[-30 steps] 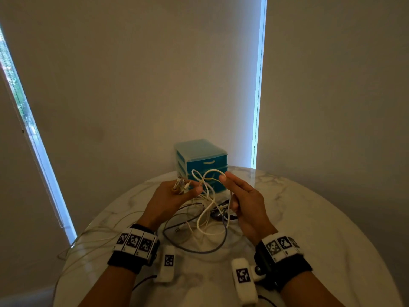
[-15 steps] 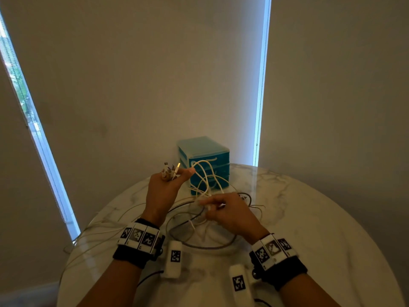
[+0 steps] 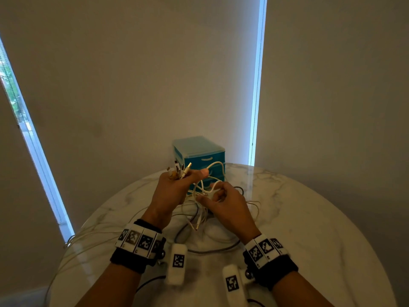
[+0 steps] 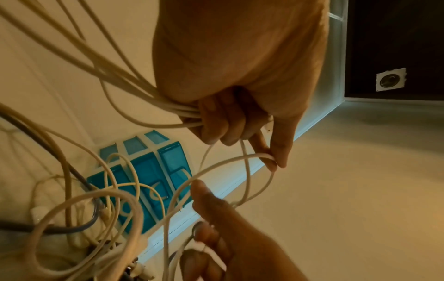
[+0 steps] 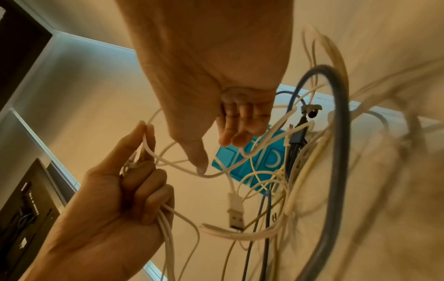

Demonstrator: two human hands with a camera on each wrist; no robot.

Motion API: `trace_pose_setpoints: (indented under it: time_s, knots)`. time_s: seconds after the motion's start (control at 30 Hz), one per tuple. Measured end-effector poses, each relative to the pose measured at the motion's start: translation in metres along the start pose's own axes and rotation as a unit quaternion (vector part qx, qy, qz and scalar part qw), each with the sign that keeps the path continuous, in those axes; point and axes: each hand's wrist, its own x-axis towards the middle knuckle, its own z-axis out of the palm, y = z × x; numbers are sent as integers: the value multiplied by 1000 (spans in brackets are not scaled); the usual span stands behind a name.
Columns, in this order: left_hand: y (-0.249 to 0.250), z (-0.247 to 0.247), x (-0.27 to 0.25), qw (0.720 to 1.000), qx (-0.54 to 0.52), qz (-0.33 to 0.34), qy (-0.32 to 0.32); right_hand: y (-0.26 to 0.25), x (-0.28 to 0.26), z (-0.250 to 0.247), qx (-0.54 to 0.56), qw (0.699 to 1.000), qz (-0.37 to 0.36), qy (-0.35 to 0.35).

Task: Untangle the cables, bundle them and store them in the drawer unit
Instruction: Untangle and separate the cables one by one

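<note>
My left hand [image 3: 177,189] is raised in front of the teal drawer unit [image 3: 199,151]. Its fingers [image 4: 216,121] are curled round a bundle of white cables [image 4: 134,89], whose plugs [image 3: 179,169] stick up above the fist. Its thumb and forefinger also pinch a white cable loop [image 4: 266,156]. Just to the right and a little lower, my right hand [image 3: 223,200] has its fingers loosely curled with that white cable [image 3: 213,192] running through them, thumb [image 5: 200,163] touching it. A tangle of cables [image 3: 199,218] hangs down to the table.
The round marble table [image 3: 309,218] carries the drawer unit [image 5: 271,161] at its far edge, drawers closed. A thick grey cable [image 3: 210,250] loops near me, and thin white cables [image 3: 93,235] trail off the left edge. A USB plug [image 5: 235,214] dangles below my hands.
My right hand dropped to the tangle, then rose again towards the left hand with a white cable. The left hand lifted slightly, still gripping the plug ends.
</note>
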Motion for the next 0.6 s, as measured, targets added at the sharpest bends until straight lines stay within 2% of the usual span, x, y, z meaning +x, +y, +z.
trace_pose_setpoints:
  time_s: [0.13, 0.27, 0.37, 0.43, 0.53, 0.6]
  knots:
    - [-3, 1, 1, 1000, -19, -9, 7, -10, -3, 3, 60, 994, 4, -88]
    - [-9, -3, 5, 998, -50, -33, -1, -9, -4, 3, 51, 997, -9, -53]
    - [-11, -2, 6, 999, -27, -42, 3, -8, -4, -1, 55, 996, -37, -60]
    - [-11, -3, 6, 999, -20, -45, 4, -10, -2, -5, 72, 993, -47, -76]
    - [-8, -5, 7, 998, -44, -53, -1, -9, -4, -1, 34, 989, -53, -133]
    - [-6, -3, 6, 997, -39, -60, -19, -6, -6, 5, 12, 990, -40, -134]
